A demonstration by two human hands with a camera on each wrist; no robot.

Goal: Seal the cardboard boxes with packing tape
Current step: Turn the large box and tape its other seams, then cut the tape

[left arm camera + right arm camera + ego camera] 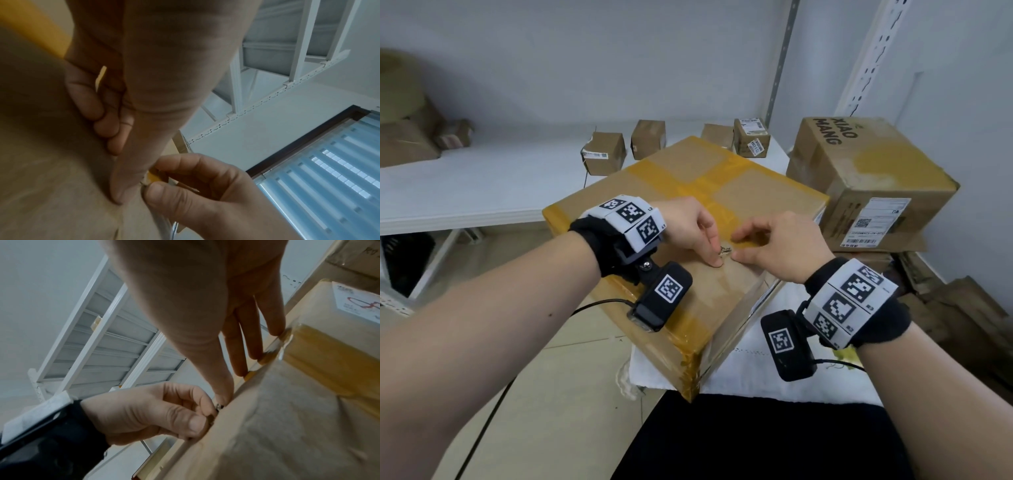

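A large cardboard box point(750, 192) lies in front of me with yellow packing tape point(698, 185) crossed over its top and along its edges. Both hands meet on its near top face. My left hand point(715, 251) has its fingers curled and pinches a small crumpled scrap point(725, 251) between thumb and forefinger. My right hand point(738, 246) lies beside it, thumb tip against the scrap. In the right wrist view its fingers point(255, 340) stretch straight onto the tape edge, and the scrap point(219, 406) shows dark between the two thumbs. No tape roll is in either hand.
A bigger printed box point(866, 178) stands close on the right, with flattened cardboard point(962, 315) below it. Several small boxes point(604, 152) sit on the white shelf point(482, 192) behind. A white sheet point(791, 377) lies under the large box. Metal shelf uprights point(866, 58) rise at back right.
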